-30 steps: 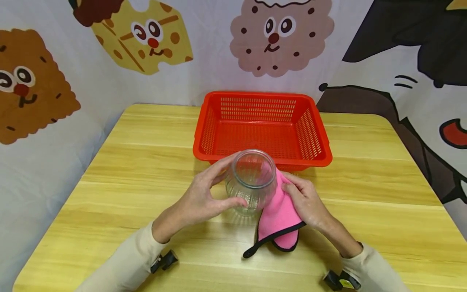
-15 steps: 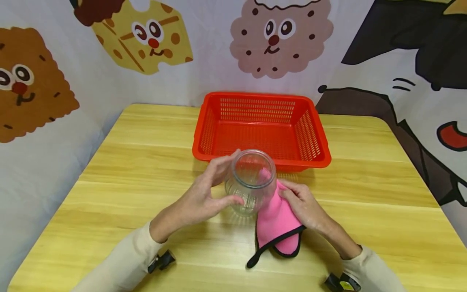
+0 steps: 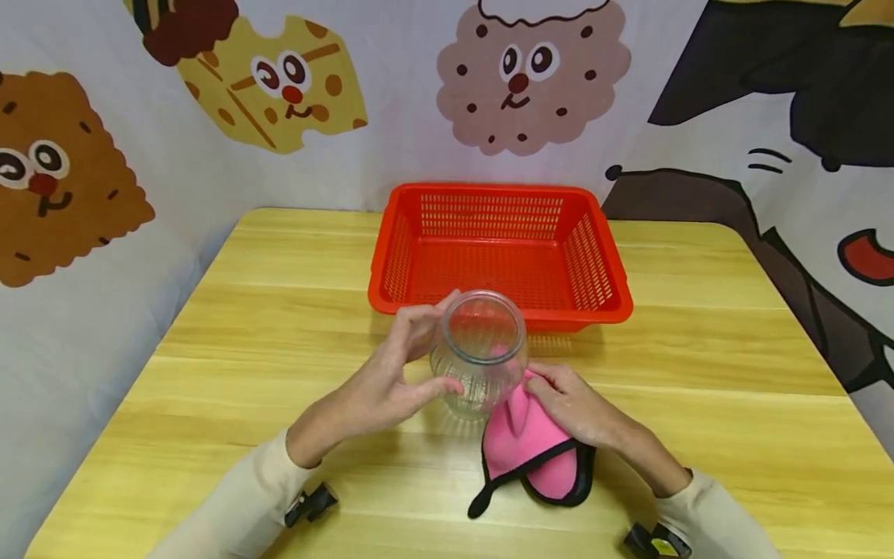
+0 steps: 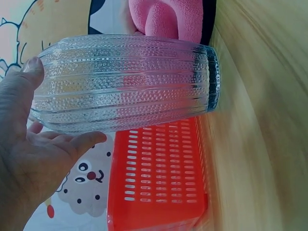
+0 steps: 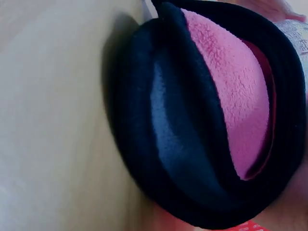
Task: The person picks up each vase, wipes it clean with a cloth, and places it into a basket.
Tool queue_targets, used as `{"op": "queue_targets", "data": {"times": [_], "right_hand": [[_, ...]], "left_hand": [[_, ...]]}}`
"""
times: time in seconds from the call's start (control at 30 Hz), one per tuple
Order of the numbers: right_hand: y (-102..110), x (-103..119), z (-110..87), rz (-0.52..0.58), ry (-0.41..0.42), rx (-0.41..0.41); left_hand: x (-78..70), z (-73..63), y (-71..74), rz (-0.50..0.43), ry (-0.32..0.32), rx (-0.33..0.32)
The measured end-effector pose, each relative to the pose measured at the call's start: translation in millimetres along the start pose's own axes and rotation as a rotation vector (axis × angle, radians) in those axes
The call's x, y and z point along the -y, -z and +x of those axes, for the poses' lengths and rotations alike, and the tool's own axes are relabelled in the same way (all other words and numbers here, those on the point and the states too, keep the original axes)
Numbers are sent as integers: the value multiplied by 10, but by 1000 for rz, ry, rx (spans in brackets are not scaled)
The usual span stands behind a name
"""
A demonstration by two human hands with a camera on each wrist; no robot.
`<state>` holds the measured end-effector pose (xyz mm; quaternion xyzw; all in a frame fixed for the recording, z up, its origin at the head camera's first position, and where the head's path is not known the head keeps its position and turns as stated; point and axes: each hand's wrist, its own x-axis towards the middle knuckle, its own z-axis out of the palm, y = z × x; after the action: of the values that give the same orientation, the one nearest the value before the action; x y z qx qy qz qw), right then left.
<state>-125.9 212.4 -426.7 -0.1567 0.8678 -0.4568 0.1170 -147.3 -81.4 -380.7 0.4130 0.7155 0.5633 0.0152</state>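
A clear ribbed glass jar (image 3: 482,373) stands nearly upright in front of the basket, its open mouth up. My left hand (image 3: 380,384) holds it from the left, thumb on the near side and fingers on the far side. In the left wrist view the jar (image 4: 130,82) shows dotted ribs; whether its base touches the table I cannot tell. My right hand (image 3: 576,404) grips a pink cloth (image 3: 524,442) with black edging and a black loop, against the jar's right side. The cloth (image 5: 236,96) fills much of the right wrist view, its folded edge hanging near the table.
A red plastic basket (image 3: 499,317) with slotted walls stands behind the jar, close to it. Light wood-grain planks make up the table (image 3: 279,310). A cloth backdrop (image 3: 405,101) with cartoon figures hangs around the table's back and sides.
My right hand has slid down and slightly nearer along the jar's side, taking the pink cloth lower. The left hand keeps its hold on the jar, which stays about where it was.
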Motion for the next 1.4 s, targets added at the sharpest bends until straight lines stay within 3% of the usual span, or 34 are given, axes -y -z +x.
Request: {"op": "queue_targets", "data": {"times": [0.2, 0.4, 0.53, 0.67, 0.83, 1.1, 1.4], "right_hand": [[-19, 44, -28, -11, -23, -64], [86, 263, -171, 65, -15, -284], [203, 449, -233, 97, 101, -454], [258, 600, -237, 131, 216, -546], [214, 697, -210, 138, 253, -496], [170, 692, -176, 118, 217, -453], [215, 672, -104, 81, 145, -400]], "left_hand": [[-23, 13, 47, 43, 37, 39], [-93, 15, 49, 55, 125, 33], [-178, 17, 26, 112, 177, -25], [-200, 55, -23, 197, 198, -99], [-165, 81, -51, 211, 190, -122], [-147, 73, -48, 249, 157, -93], [-141, 79, 2, 221, 133, -88]]}}
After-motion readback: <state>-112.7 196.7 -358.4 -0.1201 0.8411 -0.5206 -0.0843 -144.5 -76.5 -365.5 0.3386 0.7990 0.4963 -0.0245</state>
